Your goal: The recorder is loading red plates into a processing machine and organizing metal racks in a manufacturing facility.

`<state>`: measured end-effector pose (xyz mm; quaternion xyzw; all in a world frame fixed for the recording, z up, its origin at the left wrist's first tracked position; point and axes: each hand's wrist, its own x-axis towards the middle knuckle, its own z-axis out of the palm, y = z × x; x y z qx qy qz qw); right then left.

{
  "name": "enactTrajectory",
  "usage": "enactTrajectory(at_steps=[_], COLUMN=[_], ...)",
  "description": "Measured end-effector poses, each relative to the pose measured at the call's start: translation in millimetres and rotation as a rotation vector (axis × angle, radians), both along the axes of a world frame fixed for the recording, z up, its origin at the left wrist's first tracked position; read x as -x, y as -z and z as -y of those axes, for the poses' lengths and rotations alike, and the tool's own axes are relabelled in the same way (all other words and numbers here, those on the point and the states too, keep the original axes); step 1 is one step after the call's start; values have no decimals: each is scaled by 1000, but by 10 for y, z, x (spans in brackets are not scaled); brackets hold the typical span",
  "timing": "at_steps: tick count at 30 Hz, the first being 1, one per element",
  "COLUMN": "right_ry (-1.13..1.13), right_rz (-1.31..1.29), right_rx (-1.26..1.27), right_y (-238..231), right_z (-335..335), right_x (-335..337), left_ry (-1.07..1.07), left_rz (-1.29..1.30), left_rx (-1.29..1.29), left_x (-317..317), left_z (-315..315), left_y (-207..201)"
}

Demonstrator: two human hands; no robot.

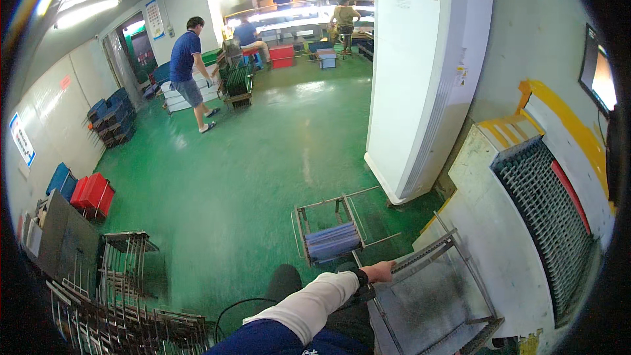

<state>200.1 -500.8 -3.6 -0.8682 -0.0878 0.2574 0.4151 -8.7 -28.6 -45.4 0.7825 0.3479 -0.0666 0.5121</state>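
Note:
My left arm, in a white sleeve with a dark band at the wrist, reaches across to the right. My left hand (pixel 380 272) is closed on the near corner of a metal frame rack (pixel 420 258) with notched rails. A flat grey metal surface (pixel 427 299) shows inside the frame. My right hand cannot be made out. On the floor just ahead stands a smaller metal rack (pixel 300 220) holding a stack of bluish sheets (pixel 334 242).
A pale machine (pixel 486 184) with a metal mesh opening (pixel 549 217) stands at the right, beside a tall white cabinet (pixel 420 79). Metal racks (pixel 128 269) crowd the lower left, near red bins (pixel 92 194). A person (pixel 186 59) stands by stacked crates; others are farther back.

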Motion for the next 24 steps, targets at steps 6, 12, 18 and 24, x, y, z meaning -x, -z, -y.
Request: enactTrajectory(at_steps=[6,12,18,24], right_ry=[-319,-821,-1313,-900], right_rz=[195,419,661,712], right_rx=[170,380,590,165], right_y=[316,601,845,85], right_z=[190,539,754,-353], right_x=[-133,-429,-1066,-520], left_ry=[-5,-51,-81,-265], left_rz=[-45,82,340,416], left_rx=[59,67,-180,-170], left_x=[93,461,442,1153], left_z=[65,126,96,102], left_y=[-343,-413,-169,-601])
